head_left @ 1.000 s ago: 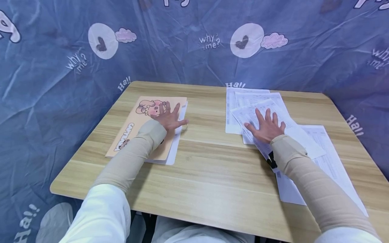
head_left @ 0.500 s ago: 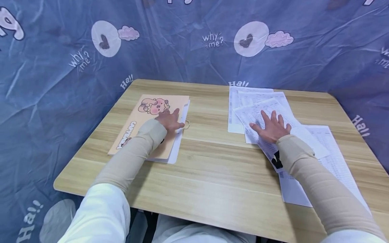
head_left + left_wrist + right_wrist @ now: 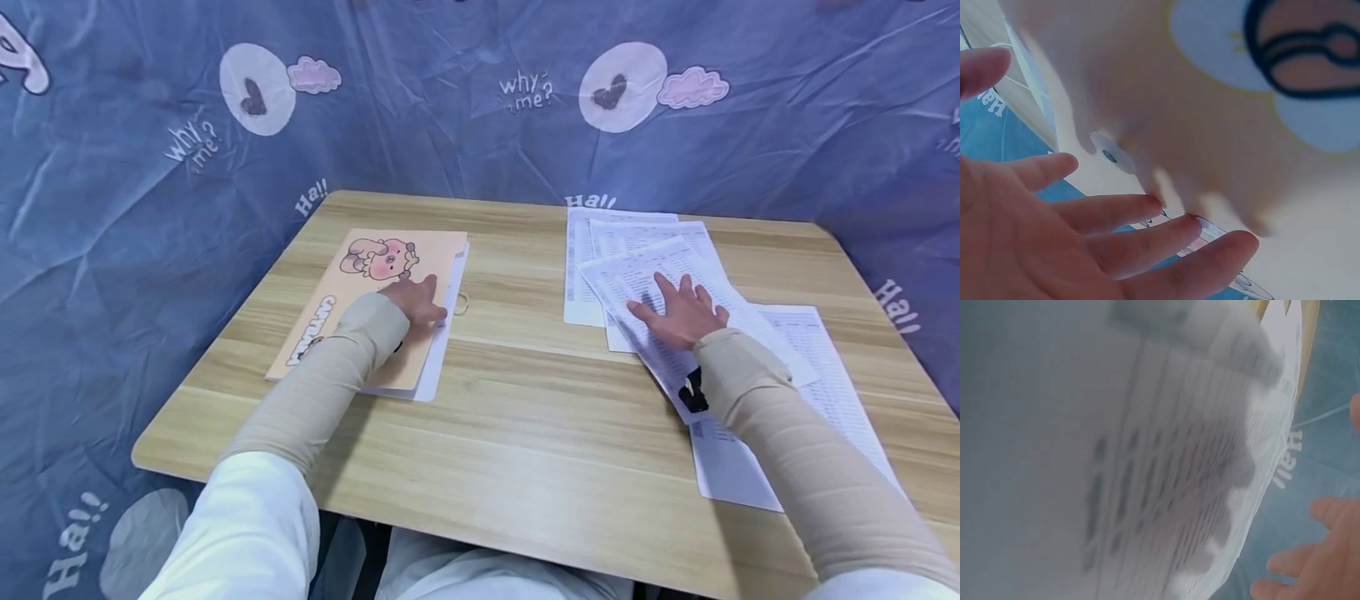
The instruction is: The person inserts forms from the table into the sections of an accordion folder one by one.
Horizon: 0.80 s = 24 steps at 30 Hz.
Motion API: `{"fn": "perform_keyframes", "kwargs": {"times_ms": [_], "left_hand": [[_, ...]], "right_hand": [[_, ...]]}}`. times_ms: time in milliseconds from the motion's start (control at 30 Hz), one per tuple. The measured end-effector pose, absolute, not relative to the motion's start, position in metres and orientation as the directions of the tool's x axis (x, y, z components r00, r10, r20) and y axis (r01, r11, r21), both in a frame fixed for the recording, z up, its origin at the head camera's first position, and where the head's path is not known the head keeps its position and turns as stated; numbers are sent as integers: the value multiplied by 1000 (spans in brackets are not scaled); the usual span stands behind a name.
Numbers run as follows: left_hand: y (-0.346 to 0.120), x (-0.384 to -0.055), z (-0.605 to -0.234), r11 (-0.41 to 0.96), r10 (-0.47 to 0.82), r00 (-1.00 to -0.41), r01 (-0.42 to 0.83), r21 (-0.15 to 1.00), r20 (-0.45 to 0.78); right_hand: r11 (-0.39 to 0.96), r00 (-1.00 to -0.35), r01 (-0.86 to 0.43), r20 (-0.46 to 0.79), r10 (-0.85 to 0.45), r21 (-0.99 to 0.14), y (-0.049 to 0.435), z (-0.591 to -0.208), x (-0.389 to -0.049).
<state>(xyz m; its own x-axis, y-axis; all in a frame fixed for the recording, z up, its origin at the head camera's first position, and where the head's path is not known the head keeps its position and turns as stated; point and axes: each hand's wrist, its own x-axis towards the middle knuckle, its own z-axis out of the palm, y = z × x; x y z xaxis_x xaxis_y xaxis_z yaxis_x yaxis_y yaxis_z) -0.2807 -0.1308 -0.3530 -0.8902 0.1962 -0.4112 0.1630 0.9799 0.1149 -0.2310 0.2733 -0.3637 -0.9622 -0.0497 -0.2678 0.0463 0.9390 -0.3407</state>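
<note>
A peach file folder (image 3: pixel 360 317) with a cartoon pig printed on it lies on the left of the table. White sheets (image 3: pixel 438 350) stick out along its right side, and a thin string loop (image 3: pixel 461 303) shows beside it. My left hand (image 3: pixel 416 302) is over the folder's right part; in the left wrist view its extended fingers (image 3: pixel 1147 250) come close to the cover near a round button (image 3: pixel 1112 153), contact unclear. On the right, my right hand (image 3: pixel 684 317) spreads its fingers above a printed sheet (image 3: pixel 637 271), their shadow falling on the paper (image 3: pixel 1166 469).
Several printed sheets overlap beneath the top one, with another sheet (image 3: pixel 810 358) reaching toward the front right. The wooden table (image 3: pixel 510 450) ends at a blue patterned curtain (image 3: pixel 450 125) behind and at both sides.
My left hand has drawn slightly nearer to me over the folder, its fingers less spread. My right hand has shifted a little to the right above the sheets. The view has tilted slightly.
</note>
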Motion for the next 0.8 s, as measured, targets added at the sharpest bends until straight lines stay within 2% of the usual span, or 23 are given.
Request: {"fn": "perform_keyframes", "kwargs": {"times_ms": [467, 800], "left_hand": [[-123, -282, -350, 976, 216, -880, 198, 88, -424], [-121, -282, -350, 976, 218, -875, 202, 82, -432]], "right_hand": [[958, -963, 114, -268, 41, -264, 315, -353, -231], [952, -949, 160, -305, 77, -259, 354, -358, -224]]}}
